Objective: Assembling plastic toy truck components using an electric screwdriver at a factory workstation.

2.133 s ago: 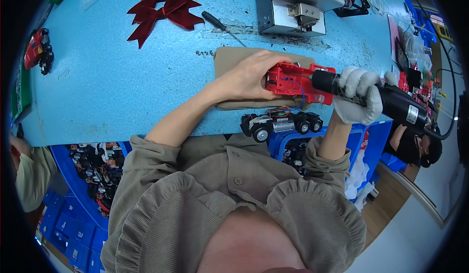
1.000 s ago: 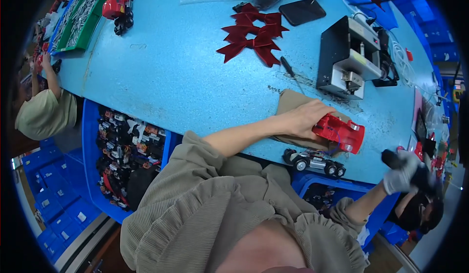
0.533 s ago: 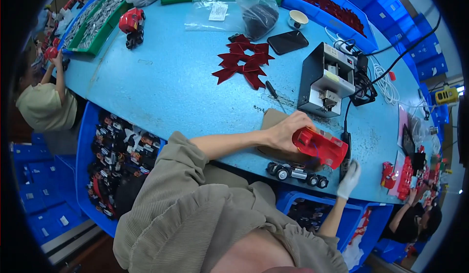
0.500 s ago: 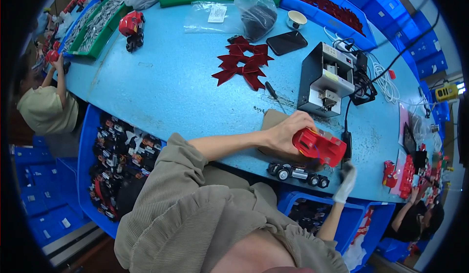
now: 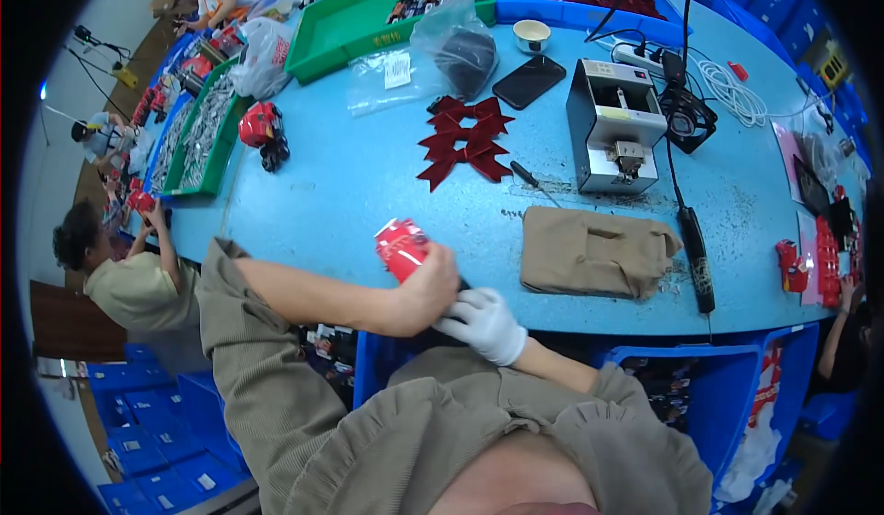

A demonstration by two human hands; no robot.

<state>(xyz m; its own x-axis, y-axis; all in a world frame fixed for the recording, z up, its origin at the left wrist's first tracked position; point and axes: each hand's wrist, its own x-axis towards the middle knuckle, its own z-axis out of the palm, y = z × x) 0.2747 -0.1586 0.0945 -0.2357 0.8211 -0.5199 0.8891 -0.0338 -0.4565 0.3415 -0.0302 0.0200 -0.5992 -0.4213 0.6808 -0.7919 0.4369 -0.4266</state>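
Over the near edge of the blue table, my bare left hand [image 5: 427,292] is closed around a red toy truck [image 5: 400,246], its front pointing up and left. My right hand [image 5: 486,327], in a white glove, presses against the truck's rear end with curled fingers, touching my left hand. A bit of black shows between the two hands; the rest of the truck's underside is hidden. To the right lies a folded brown cloth pad [image 5: 562,257], with a black electric screwdriver [image 5: 697,262] beside it. Another red toy truck [image 5: 262,126] stands farther left.
A grey screw-feeding machine [image 5: 619,119] stands behind the pad, near a hand screwdriver [image 5: 527,176]. Dark red bows [image 5: 465,146], a phone [image 5: 529,82] and a cup [image 5: 532,34] lie farther back. A green tray [image 5: 322,47] is at the far edge. Blue bins [image 5: 718,377] sit below the table.
Both hands have moved left with the red truck body, off the brown pad. The black wheeled chassis is gone from the table edge. My right hand has come up against the truck.
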